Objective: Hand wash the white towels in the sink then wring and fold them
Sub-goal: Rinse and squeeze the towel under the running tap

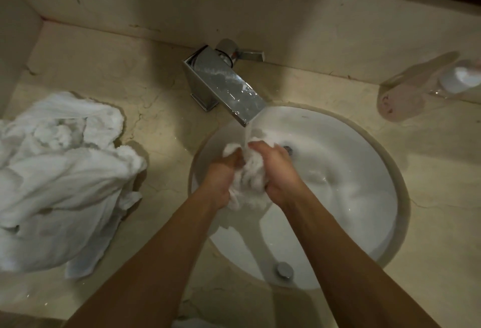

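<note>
Hands met over the sink; the left hand and the right hand each gripped the bunched white towel between them, fingers curled into it; water from the chrome tap ran onto it; more white towels lay heaped on the table to the left; a clear bottle lay at the far right.
</note>
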The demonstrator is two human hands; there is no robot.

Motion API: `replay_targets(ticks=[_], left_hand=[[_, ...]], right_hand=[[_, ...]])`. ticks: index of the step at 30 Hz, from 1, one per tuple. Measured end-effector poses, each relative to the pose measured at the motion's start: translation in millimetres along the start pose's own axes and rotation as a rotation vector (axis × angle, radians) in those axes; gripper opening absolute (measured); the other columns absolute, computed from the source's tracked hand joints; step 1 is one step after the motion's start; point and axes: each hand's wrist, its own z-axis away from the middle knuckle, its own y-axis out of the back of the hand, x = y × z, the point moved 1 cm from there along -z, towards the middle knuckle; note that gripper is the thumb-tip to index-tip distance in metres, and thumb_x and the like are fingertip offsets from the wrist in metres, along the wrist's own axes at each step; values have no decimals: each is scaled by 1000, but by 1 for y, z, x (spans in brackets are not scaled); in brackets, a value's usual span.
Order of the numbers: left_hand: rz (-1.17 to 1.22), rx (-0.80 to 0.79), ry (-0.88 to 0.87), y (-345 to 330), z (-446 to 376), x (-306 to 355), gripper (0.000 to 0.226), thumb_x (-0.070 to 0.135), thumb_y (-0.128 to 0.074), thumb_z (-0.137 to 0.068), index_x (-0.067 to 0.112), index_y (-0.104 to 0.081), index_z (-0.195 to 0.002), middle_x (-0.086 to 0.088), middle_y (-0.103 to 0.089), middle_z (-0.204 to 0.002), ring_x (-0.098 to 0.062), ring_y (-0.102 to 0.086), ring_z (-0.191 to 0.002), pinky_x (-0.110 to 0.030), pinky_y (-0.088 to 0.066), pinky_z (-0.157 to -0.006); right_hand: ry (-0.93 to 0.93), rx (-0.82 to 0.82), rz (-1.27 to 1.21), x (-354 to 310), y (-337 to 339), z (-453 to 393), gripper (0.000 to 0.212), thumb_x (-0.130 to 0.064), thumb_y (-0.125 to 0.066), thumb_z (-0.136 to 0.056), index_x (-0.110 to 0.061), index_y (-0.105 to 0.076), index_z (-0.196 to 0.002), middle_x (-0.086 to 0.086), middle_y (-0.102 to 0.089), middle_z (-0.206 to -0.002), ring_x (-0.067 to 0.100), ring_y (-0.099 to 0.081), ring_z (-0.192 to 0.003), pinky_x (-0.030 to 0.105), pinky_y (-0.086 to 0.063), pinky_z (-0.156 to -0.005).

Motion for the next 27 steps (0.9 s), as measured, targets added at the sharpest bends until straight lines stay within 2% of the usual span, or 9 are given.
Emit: replay_targets(ticks=[4, 7, 9, 12, 16, 19, 21, 24, 27], left_hand=[[118, -37, 84, 4, 1, 13, 33, 27, -38, -105, 13, -57, -82, -2, -67, -55, -22, -63, -69, -28, -53, -67], [-1, 28, -99, -1, -7, 17, 26, 29, -51, -101, 12, -65, -86, -6, -66, -74, -26, -61, -78, -30, -49, -69], [-34, 94, -194, -3, -5, 18, 22, 31, -61, -95, 13, -66, -84, -6, -65, -75, -24, -60, -70, -29, -47, -63], [65, 72, -180, -6, -8, 20, 25, 32, -65, -92, 10, -68, -103, -7, -71, -89, -21, -68, -78, -27, -55, -68], [-89, 54, -159, -15, -6, 17, 28, 34, -48, -102, 12, -62, -112, -2, -65, -92, -22, -62, -91, -25, -49, -72], [-311, 256, -403, -20, -3, 23, 30, 29, -45, -103, 13, -66, -118, -2, -66, -108, -16, -61, -103, -28, -47, -93], [-359, 348, -562, -10, -14, 31, 34, 16, -41, -101, 9, -72, -111, -2, -69, -104, -11, -65, -98, -23, -49, -87], [-493, 8, -292, -15, -15, 29, 40, 23, -32, -107, 2, -60, -125, -19, -61, -128, -29, -58, -117, -23, -44, -85], [-571, 7, -279, -19, -6, 24, 47, 30, -25, -108, 4, -62, -120, -21, -61, -125, -32, -58, -114, -29, -42, -82]], right_hand=[[200, -83, 278, 3, -12, 12, 50, -38, -65, -79, -16, -61, -124, 10, -72, -110, 25, -70, -103, 42, -55, -95], [200, 136, 466, 2, 4, -14, 44, -36, -56, -93, -18, -53, -133, 8, -63, -126, 28, -60, -116, 45, -47, -104], [166, 257, 557, 4, 19, -29, 28, -29, -53, -98, -12, -57, -120, 13, -65, -112, 33, -62, -108, 48, -49, -97], [133, 135, 317, -3, 17, -15, 25, -32, -62, -95, -11, -67, -108, 10, -74, -99, 32, -71, -98, 46, -57, -91], [209, 71, 263, -13, 4, -12, 5, -28, -59, -100, -25, -57, -104, -7, -67, -89, 3, -68, -86, 20, -53, -86], [216, 128, 336, -13, -11, -19, 30, -39, -51, -99, -15, -61, -114, 6, -70, -106, 24, -67, -103, 35, -53, -87], [285, 102, 517, -9, -17, -16, 37, -44, -49, -99, -14, -66, -110, 6, -71, -105, 24, -66, -100, 39, -53, -87], [342, 153, 761, -19, -13, -24, 32, -33, -43, -104, -10, -65, -109, 12, -69, -110, 30, -62, -103, 33, -41, -79], [229, 263, 807, -24, -11, -42, 35, -30, -38, -106, -8, -61, -120, 17, -64, -125, 34, -58, -116, 33, -36, -82]])
